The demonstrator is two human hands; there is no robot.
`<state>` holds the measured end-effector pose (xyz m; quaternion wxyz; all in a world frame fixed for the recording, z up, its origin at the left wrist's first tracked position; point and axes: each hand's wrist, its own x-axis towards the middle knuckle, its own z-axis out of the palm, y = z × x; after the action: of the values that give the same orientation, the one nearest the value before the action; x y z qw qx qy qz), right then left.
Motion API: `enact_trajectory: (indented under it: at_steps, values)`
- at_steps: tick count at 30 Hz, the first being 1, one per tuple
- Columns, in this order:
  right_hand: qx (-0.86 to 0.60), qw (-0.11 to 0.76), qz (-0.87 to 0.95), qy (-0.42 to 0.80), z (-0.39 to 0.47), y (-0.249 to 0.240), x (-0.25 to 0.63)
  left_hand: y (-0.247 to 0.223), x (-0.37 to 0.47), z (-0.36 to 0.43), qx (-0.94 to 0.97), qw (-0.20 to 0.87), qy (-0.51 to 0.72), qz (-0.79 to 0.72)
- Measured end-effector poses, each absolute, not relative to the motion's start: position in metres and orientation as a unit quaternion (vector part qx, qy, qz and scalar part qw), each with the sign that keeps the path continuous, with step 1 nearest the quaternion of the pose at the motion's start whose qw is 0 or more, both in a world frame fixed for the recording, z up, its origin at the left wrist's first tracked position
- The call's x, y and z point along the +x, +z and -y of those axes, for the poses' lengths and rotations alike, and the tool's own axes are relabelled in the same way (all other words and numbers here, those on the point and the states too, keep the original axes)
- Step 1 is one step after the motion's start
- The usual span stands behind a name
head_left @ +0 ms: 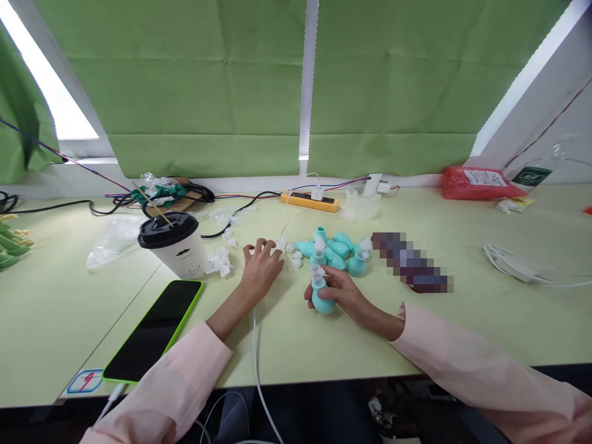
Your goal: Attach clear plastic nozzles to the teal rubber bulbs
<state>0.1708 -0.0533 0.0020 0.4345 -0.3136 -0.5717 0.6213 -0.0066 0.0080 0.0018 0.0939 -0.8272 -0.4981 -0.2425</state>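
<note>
at the table's [416, 345] near left edge is a sticker [85, 382] with a red mark in a blue frame, too unclear to read. beside it a phone [155, 330] lies flat with a cable [111, 398] in its near end, probably charging. near the middle, the right hand [350, 296] closes around a teal bulb [323, 300], thumb across its belly, clear neck up, likely to leave that end free. left of it, the left hand [262, 268] is palm down, fingers bent, beside small clear pieces [296, 261]; i cannot tell whether it grips anything. the cup [185, 259] at left bears a black moustache-like logo. just beyond the right hand, more bulbs [335, 259] cluster, seemingly kept within reach. far right, a red parcel's [456, 183] white label is unreadable.
</note>
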Motion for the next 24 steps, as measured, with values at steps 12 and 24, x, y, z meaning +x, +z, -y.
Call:
enact_trajectory:
  at_steps: [12,24]
  values:
    - [-0.405,0.421,0.612,0.533,0.056,-0.002,0.167,0.029,-0.003,0.011,-0.473,-0.705,-0.453,0.272]
    - [-0.492,0.476,0.701,0.201,0.059,-0.002,0.169,0.022,-0.004,0.01,-0.477,-0.678,-0.449,0.333]
